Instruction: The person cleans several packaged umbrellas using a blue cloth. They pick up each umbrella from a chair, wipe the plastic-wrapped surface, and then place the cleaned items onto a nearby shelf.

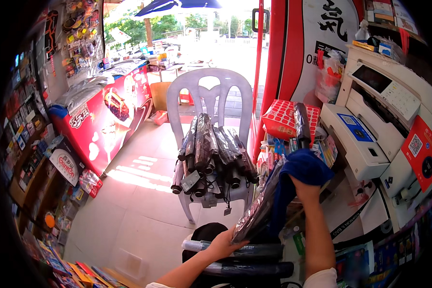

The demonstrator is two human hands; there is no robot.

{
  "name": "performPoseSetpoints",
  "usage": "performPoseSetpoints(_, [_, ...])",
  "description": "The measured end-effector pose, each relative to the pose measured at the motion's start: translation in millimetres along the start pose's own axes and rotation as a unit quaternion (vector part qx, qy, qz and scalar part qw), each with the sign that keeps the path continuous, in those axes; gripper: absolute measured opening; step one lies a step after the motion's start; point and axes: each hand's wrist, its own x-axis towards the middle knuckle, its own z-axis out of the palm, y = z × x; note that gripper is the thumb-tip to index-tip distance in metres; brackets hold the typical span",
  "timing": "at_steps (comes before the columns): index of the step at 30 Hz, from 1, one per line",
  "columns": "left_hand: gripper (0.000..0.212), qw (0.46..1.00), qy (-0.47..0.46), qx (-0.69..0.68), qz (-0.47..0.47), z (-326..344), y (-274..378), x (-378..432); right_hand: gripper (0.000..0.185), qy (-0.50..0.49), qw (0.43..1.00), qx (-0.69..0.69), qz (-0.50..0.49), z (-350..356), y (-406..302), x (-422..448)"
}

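Note:
My left hand (223, 244) grips the lower end of a folded umbrella (257, 208) in a clear plastic sleeve, tilted up to the right. My right hand (306, 189) holds a blue cloth (304, 167), which hangs down along the umbrella's upper part and hides its far end. Just beyond the cloth is another sleeved umbrella (301, 122); whether my right hand touches it is hidden. Two more sleeved umbrellas lie crosswise near my lap, one dark (257, 251) and one navy (252, 269). Ahead, a pile of sleeved umbrellas (203, 147) with dark handles and hanging tags covers the chair seat.
The grey plastic chair (174, 93) faces me before a bright doorway. A white printer (356, 140) stands at right, beside a red-and-white dotted bag (279, 118) above books. At left are a red freezer chest (100, 122) and loaded shelves (32, 180). Pale floor tiles (129, 212) lie between.

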Motion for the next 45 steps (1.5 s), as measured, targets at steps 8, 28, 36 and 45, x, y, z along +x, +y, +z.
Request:
performPoseSetpoints(8, [0.017,0.931,-0.183,-0.308,-0.070,6.7,-4.8,-12.1,0.029,0.117,0.972,0.084,0.184,18.6,6.9,-36.9])
performPoseSetpoints(28, [0.038,0.951,0.019,0.305,0.043,-48.0,-19.5,11.8,0.028,0.307,0.620,0.375,0.617,41.6,3.7,-53.9])
performPoseSetpoints(36, [0.035,0.924,-0.145,0.347,0.069,-67.3,-17.0,-26.0,0.016,0.246,0.743,0.227,0.579,-31.7,50.1,-81.3])
performPoseSetpoints(45, [0.049,0.875,-0.267,0.390,0.100,-56.9,-0.1,-66.3,0.023,-0.370,0.869,0.194,0.264,54.9,50.2,-129.0])
